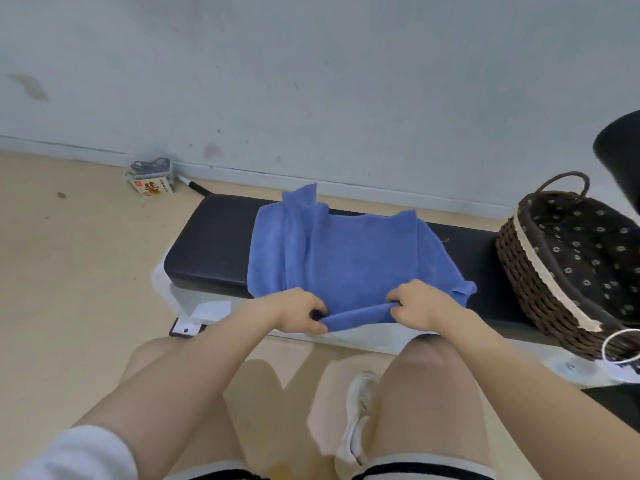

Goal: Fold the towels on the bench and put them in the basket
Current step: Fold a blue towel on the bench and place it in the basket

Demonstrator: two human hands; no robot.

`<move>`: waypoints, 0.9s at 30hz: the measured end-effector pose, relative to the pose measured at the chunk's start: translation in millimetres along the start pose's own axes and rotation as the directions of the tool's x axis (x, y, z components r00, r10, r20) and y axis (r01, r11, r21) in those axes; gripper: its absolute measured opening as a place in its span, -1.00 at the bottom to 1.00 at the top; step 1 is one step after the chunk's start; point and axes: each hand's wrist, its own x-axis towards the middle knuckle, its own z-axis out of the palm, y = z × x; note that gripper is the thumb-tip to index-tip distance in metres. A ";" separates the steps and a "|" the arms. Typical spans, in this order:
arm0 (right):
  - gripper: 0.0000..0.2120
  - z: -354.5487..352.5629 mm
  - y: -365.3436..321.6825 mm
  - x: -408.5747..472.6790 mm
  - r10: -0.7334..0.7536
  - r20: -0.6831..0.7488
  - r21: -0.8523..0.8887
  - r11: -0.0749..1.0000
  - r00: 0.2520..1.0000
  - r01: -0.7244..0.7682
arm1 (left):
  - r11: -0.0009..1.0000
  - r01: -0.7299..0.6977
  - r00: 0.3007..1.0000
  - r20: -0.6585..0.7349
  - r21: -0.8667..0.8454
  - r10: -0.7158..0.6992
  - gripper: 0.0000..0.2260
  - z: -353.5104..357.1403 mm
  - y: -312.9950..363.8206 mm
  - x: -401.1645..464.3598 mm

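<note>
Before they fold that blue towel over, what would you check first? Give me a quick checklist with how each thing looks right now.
1. Left hand grips the near edge of the blue towel: ok.
2. Right hand grips the same edge: ok.
3. Towel lies flat: not ok, ridges run along its left side and the far corners stick up.
4. Towel rests on the bench: ok, though the near edge overhangs.
5. Basket stands on the bench within view: ok.
6. Basket has room: ok, only its lining shows.

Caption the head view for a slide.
Both hands, left and right, grip the blue towel's near edge on the bench, basket alongside.
</note>
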 end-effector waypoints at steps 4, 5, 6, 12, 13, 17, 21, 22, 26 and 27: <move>-0.77 2.2 -18.0 3.4 -0.040 -0.090 0.050 0.998 0.995 0.045 | 0.987 0.087 0.972 -0.205 -0.134 -0.113 -0.75 0.3 -20.0 -9.6; -0.74 -0.9 -26.4 7.1 -0.052 -0.171 0.069 0.996 0.984 0.064 | 0.977 0.100 0.940 -0.303 -0.188 -0.155 -0.79 -4.7 -29.0 -10.4; -0.74 -4.7 -35.7 13.2 -0.064 -0.248 0.097 0.991 0.967 0.090 | 0.964 0.110 0.900 -0.387 -0.244 -0.201 -0.80 -11.0 -38.6 -10.5; -0.71 -34.8 -101.5 89.1 -0.102 -0.376 0.285 0.933 0.921 0.220 | 0.861 0.087 0.687 -0.595 -0.502 -0.417 -0.69 -53.3 -99.3 17.2; -0.67 -40.3 -112.4 105.2 -0.096 -0.383 0.324 0.917 0.919 0.231 | 0.846 0.118 0.686 -0.574 -0.519 -0.448 -0.66 -59.5 -108.9 26.5; -0.59 -54.9 -144.1 162.8 -0.090 -0.353 0.346 0.912 0.931 0.220 | 0.830 0.356 0.747 -0.403 -0.429 -0.529 -0.53 -74.3 -136.9 55.9; -0.52 -54.8 -156.7 196.6 -0.103 -0.250 0.260 0.951 0.963 0.169 | 0.865 0.396 0.774 -0.395 -0.309 -0.496 -0.61 -80.5 -147.3 78.1; -0.54 -53.3 -156.1 203.3 -0.080 -0.239 0.244 0.960 0.968 0.140 | 0.882 0.344 0.780 -0.425 -0.321 -0.459 -0.73 -82.9 -148.1 83.5; -0.91 -50.0 -143.5 218.5 0.002 -0.335 0.303 0.947 0.942 0.106 | 0.736 -0.180 0.802 -0.530 -0.652 -0.273 -0.76 -91.9 -143.2 79.9; -0.92 -51.9 -138.9 217.7 0.042 -0.369 0.357 0.929 0.929 0.100 | 0.700 -0.250 0.783 -0.565 -0.669 -0.260 -0.75 -94.0 -143.4 72.9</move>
